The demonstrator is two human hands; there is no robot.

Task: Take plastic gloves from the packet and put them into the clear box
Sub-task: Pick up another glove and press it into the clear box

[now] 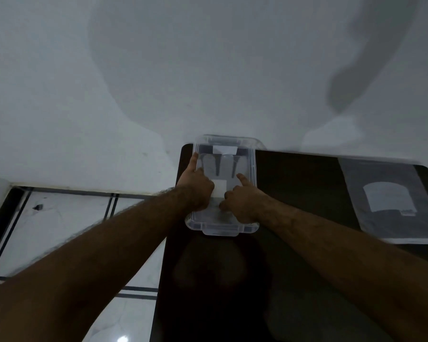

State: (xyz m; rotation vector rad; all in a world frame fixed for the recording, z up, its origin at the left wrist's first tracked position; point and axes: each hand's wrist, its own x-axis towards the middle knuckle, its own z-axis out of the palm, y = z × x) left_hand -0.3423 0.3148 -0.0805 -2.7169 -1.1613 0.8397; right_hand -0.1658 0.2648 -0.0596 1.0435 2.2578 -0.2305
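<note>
Both forearms reach forward over the dark table [294, 280]; left hand [195, 191] and right hand [242, 201] are inside the clear box [253, 169], fingers curled, pressing on the plastic gloves [220, 187]; firm grip or mere pressing, cannot tell; box long axis runs away from the camera; packet [391, 201] lies flat, well apart, on the right hand's side, so right is nearer.
</note>
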